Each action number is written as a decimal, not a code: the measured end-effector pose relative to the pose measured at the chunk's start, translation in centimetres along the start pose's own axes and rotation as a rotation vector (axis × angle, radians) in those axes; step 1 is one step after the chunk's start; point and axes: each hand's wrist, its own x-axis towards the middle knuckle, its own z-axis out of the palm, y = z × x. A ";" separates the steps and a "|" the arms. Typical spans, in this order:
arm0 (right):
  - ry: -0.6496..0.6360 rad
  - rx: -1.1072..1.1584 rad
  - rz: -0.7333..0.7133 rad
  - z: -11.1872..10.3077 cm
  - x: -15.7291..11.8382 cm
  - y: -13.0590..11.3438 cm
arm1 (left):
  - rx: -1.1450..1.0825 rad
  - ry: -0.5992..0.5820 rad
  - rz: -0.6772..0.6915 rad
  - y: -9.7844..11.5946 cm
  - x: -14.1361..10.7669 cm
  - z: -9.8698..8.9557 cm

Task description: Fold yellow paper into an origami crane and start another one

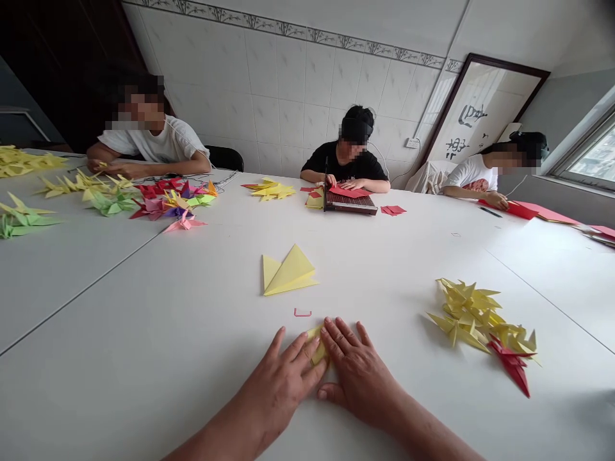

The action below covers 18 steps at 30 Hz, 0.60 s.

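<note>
A small piece of folded yellow paper (316, 354) lies on the white table under my hands, mostly covered by them. My left hand (287, 370) presses on its left side with fingers stretched and spread. On its right side my right hand (354, 370) lies flat, palm down, fingers extended and thumb apart. A little farther out, beyond a small red outline mark on the tabletop, rests another partly folded yellow paper (289, 272) with pointed corners.
Several yellow origami cranes (468, 310) and a red one (513, 366) lie to the right. More coloured cranes (166, 202) sit at far left. Across the table (216, 358), a person works at a paper cutter (353, 203); two other people sit at either side.
</note>
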 end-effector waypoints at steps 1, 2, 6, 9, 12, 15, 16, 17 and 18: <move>-0.009 0.000 0.006 0.0 0.0 0.0 | 0.005 -0.010 -0.027 0.5 -0.2 0.0; -0.014 0.000 0.013 0.0 -0.1 0.0 | 0.007 -0.016 -0.056 1.0 -0.2 0.1; -0.011 -0.011 0.047 0.2 -0.1 0.0 | 0.012 -0.024 -0.178 2.6 -0.1 -0.1; -0.003 -0.022 0.070 0.4 -0.2 -0.1 | -0.020 -0.014 -0.202 2.7 0.0 -0.6; -0.008 -0.021 0.071 0.4 -0.2 -0.1 | -0.116 0.058 -0.219 1.8 0.4 -1.3; -0.012 -0.025 0.071 0.3 -0.2 -0.1 | -0.283 0.138 -0.352 0.5 1.4 -1.7; -0.012 -0.030 0.072 0.3 -0.2 -0.2 | -0.314 0.190 -0.399 0.1 1.9 -1.7; -0.013 -0.036 0.074 0.4 -0.2 -0.2 | -0.347 0.224 -0.442 -0.3 2.4 -1.7; -0.015 -0.042 0.075 0.4 -0.2 -0.2 | -0.381 0.232 -0.487 -0.6 2.9 -1.6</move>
